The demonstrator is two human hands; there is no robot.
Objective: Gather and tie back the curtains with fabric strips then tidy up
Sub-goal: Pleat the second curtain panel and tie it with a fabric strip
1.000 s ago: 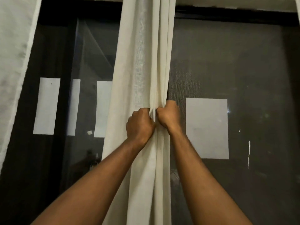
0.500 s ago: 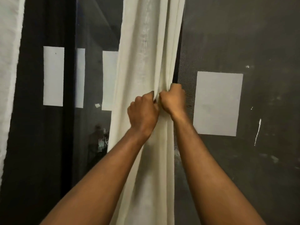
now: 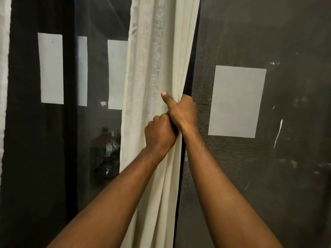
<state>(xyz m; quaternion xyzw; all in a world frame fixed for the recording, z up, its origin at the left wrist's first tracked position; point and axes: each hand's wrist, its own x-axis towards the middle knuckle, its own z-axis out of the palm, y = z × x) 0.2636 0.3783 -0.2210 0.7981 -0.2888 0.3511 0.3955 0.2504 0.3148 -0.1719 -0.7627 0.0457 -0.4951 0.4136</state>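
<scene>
Curtain [image 3: 157, 68] hung down the middle of the view, bunched into vertical folds in front of a dark window [image 3: 100, 24]. Both hands were on it at mid-height, touching each other. Left hand [image 3: 160, 135] was the lower one: fingers clenched into a fist round the gathered folds, knuckles facing the camera. Right hand [image 3: 182, 111] sat just above and to the right, fingers curled round the curtain's right edge and hidden behind the cloth, thumb [image 3: 164, 97] laid straight across the front of the fabric, pointing up and left. Below the hands the folds fell close together; above them the cloth spread wider. Right of the curtain was a dark mesh screen [image 3: 268, 42] with 1 white sheet [image 3: 236, 102] stuck on it and a white streak [image 3: 278, 133] near the right side. Left of the curtain were 3 pale rectangles [image 3: 51, 68] on or behind the glass; could not tell which were sheets and which reflections. A second curtain [image 3: 3, 68] showed as a strip at the far left edge, well apart from the hands.
</scene>
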